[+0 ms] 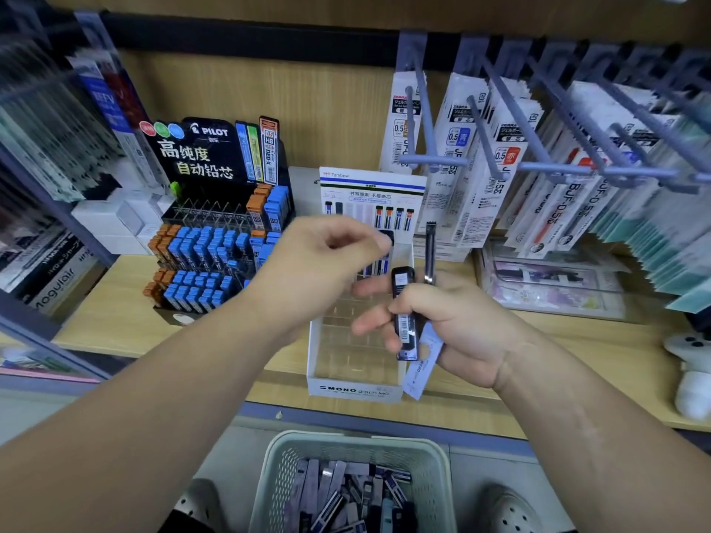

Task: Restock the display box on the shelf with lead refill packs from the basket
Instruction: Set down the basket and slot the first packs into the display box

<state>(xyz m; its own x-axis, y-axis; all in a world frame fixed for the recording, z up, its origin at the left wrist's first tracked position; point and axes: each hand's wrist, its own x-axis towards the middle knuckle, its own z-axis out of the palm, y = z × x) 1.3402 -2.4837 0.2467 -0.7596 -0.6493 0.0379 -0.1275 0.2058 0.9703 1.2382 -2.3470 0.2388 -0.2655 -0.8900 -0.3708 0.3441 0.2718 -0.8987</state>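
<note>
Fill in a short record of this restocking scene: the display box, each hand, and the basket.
display box: on the shelf, mostly unfilled, a few packs at its back
left hand: fingers curled above the box's back; grip unclear
right hand: holds several lead refill packs
basket: below the shelf, many packs inside

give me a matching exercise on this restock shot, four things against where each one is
Things: 1 basket; 2 display box; 3 lead refill pack; 4 Pilot stand
Places: a in the right hand; b down between the shoes; c left of the display box; d at the shelf's front edge
Pairs: 1-b, 2-d, 3-a, 4-c
</note>
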